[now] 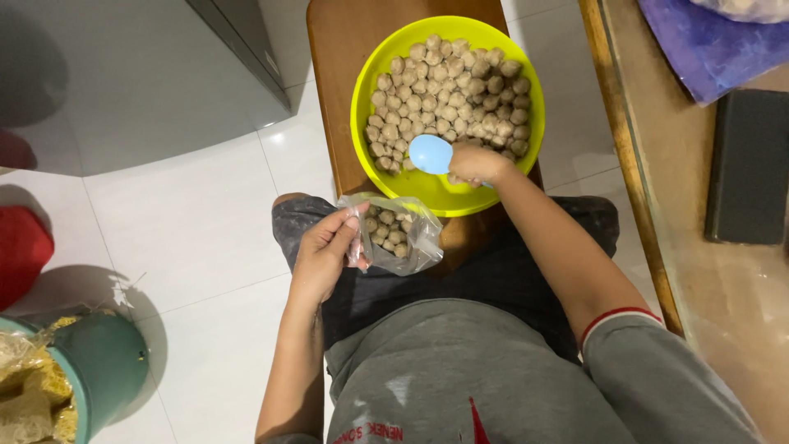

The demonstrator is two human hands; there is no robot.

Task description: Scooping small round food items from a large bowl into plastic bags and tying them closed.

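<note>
meatballs [448, 94] in bowl [366, 99] on stool [345, 41], bag [394, 234] before it

A small brown wooden table [337, 99] stands on the white tiled floor [189, 214] at twelve o'clock — a yellow-green bowl [366, 90] heaped with brownish balls [448, 90] sits directly on it. On the floor at eight o'clock rests a teal bucket [107, 362] — a red thing [20, 251] lies near it, at nine o'clock.

views: one, head camera | position: worn on the person's head, above the lap | direction: looks straight down, slightly forward | distance: near, the yellow bowl [448, 193] at top centre, white floor [197, 222] at left | shared part: none, single view
</note>
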